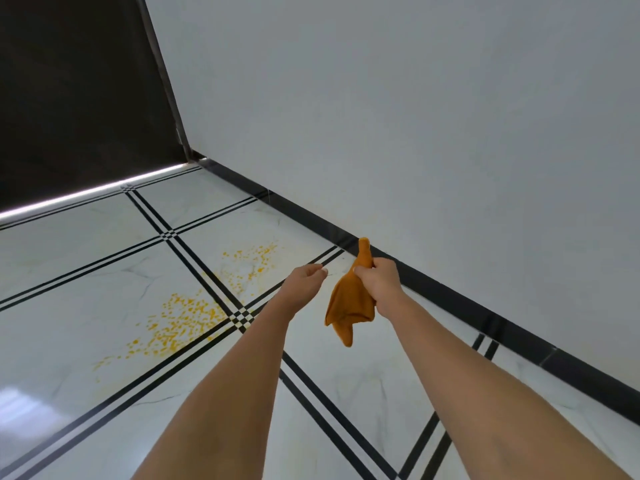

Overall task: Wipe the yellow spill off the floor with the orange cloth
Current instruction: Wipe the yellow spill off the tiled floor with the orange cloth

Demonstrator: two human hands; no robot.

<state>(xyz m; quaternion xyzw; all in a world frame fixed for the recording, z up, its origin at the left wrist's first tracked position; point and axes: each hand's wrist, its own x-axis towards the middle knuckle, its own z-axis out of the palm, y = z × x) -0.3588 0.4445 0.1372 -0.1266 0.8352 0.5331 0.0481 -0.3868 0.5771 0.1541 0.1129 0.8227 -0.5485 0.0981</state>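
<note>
Head view: I see two bare forearms reaching forward. My right hand is fisted around the bunched orange cloth, held above the floor. My left hand hangs loosely open, empty, just beside it. Beyond, the yellow spill speckles white tiles left of the hands, near the dark baseboard.

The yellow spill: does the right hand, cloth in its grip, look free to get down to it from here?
Probably yes. The right hand holds the orange cloth in the air, and the yellow spill lies open on the floor to its left. Only the empty left hand is between them.
</note>
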